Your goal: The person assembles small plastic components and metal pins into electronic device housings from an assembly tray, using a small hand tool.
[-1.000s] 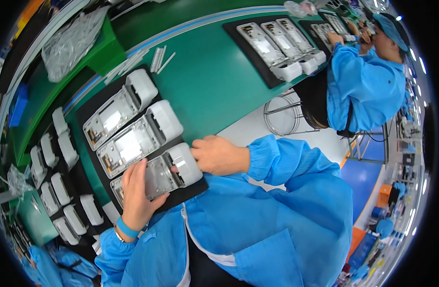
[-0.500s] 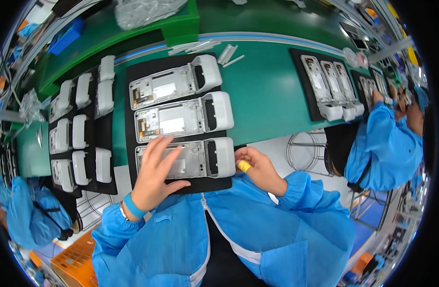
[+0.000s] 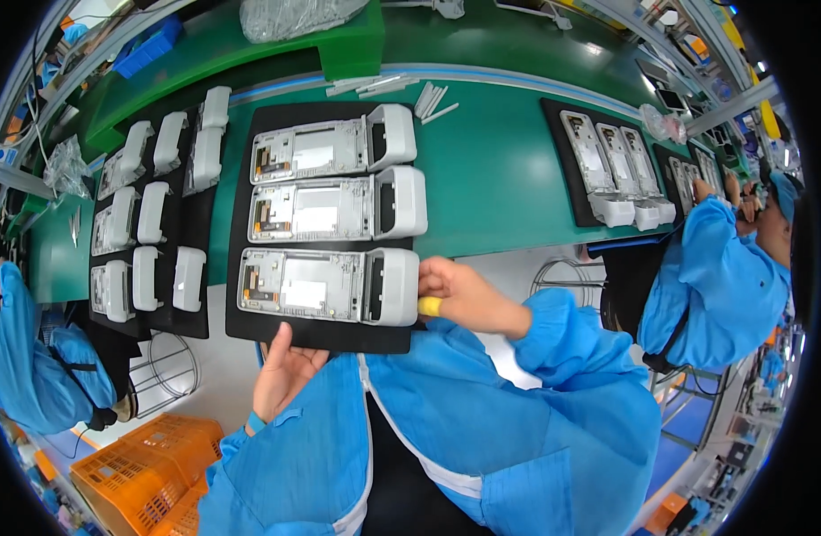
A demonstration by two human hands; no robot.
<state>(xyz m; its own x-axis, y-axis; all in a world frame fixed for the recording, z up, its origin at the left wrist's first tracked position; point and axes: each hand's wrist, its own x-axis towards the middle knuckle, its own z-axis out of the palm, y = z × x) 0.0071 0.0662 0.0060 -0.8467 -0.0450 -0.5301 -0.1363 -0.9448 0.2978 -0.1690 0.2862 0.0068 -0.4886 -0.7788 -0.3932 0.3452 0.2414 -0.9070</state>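
Note:
Three grey-and-white handheld device housings (image 3: pixel 316 284) lie in a column on a black mat (image 3: pixel 339 336) in front of me, open side up. Inside each are a bright rectangular plate, a small orange-and-dark flex part and a deep slot at the bulky right end. My left hand (image 3: pixel 288 377) is at the mat's front edge, palm up, thumb apart from the fingers, holding nothing visible. My right hand (image 3: pixel 471 298), with yellow wrap (image 3: pixel 429 306) on one finger, is curled at the nearest housing's white right end. Whether its fingertips hold anything is hidden.
More white covers and housings (image 3: pixel 151 213) stand on black mats to the left. White strips (image 3: pixel 434 100) lie beyond my mat. At right, more housings (image 3: pixel 602 165) lie near a co-worker (image 3: pixel 710 286). A green shelf (image 3: pixel 349 52) spans the back; an orange crate (image 3: pixel 147 469) sits lower left.
My left hand has drawn back from over the nearest housing to the mat's front edge, uncovering that housing. My right hand stays by its right end. The whole view has shifted slightly.

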